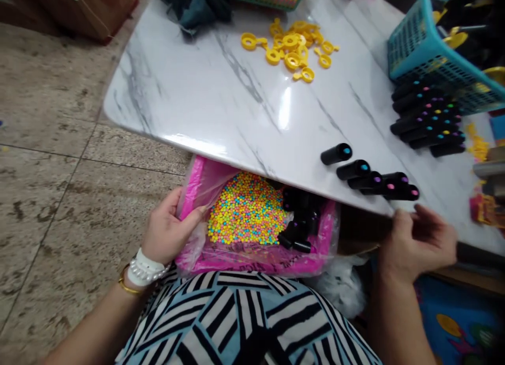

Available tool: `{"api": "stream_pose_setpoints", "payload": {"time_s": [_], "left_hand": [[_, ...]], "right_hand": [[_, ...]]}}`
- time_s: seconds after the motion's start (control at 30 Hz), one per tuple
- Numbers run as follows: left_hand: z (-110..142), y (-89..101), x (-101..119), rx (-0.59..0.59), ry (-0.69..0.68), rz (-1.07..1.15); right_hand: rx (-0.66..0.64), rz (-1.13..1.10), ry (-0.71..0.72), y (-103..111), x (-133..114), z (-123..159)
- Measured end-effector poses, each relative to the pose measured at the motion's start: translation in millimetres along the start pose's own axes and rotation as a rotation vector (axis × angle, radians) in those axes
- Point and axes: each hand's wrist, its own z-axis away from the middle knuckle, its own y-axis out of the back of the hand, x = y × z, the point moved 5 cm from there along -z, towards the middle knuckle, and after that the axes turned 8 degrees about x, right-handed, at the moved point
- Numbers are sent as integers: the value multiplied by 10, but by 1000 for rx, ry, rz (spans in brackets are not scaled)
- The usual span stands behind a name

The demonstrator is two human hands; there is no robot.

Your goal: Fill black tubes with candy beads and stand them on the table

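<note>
Head view: a pink basket (pixel 325 233) lined with clear plastic is held at its left rim by the left hand (pixel 168 228), its grip closed on rim and liner, with the thumb laid over the inner side. The basket is set against the patterned clothing, its far part covered by the edge of the marbled bench (pixel 177 91). Small multicoloured beads (pixel 246 210) are heaped in its left and middle part, and loose black tubes (pixel 302 218) are piled in its right part. The right hand (pixel 418 244) is placed at the bench edge, its fingers bent and brought near the thumb; whether anything is pinched in that grip cannot be told. Just beyond it, a short row of black tubes with coloured dots on their ends (pixel 357 169) is laid on the bench near the edge. Farther right, a packed group of similar tubes (pixel 428 118) is placed beside a blue basket (pixel 418 49) filled with black and yellow items. Yellow ringed pieces (pixel 292 41) are scattered toward the far side, with a dark cloth (pixel 193 12) seen to their left.
</note>
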Motion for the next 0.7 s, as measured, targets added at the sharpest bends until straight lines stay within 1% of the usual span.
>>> {"api": "stream_pose_setpoints", "payload": {"time_s": [0.03, 0.07, 0.1, 0.17, 0.2, 0.23, 0.27, 0.3, 0.33, 0.37, 0.47, 0.5, 0.53, 0.6, 0.7], "left_hand": [[1, 4, -3, 1, -5, -1], [1, 5, -1, 0, -11, 3], [-1, 1, 4, -3, -18, 9], [-3, -14, 22, -15, -38, 18], [-2, -22, 29, -21, -47, 15], [0, -25, 34, -22, -56, 9], [4, -25, 36, -20, -62, 3], [10, -21, 33, -18, -61, -1], [16, -14, 25, -17, -54, -2], [21, -5, 16, -14, -45, 3], [25, 24, -10, 0, -14, 44], [20, 30, -11, 8, -12, 59], [14, 29, -10, 11, -12, 68], [0, 8, -2, -2, -20, 68], [-7, -35, 10, -35, -48, 53]], "right_hand": [[-19, -4, 68, 21, -132, 127], [-122, -25, 145, -9, -285, 278], [-312, -54, 248, -93, -459, 460], [-742, -125, 472, -304, -799, 886], [-897, -138, 571, -396, -930, 1070], [-1015, -131, 670, -479, -1030, 1216], [-1096, -109, 763, -551, -1095, 1311], [-1138, -82, 837, -606, -1126, 1349], [-1147, -54, 882, -643, -1131, 1330], [-1114, -31, 887, -660, -1115, 1256], [-864, 33, 767, -625, -1028, 900], [-807, 46, 747, -615, -1015, 833], [-781, 53, 752, -625, -1022, 817], [-798, 70, 809, -727, -1078, 914], [-821, 189, 852, -1035, -1176, 1134]]}}
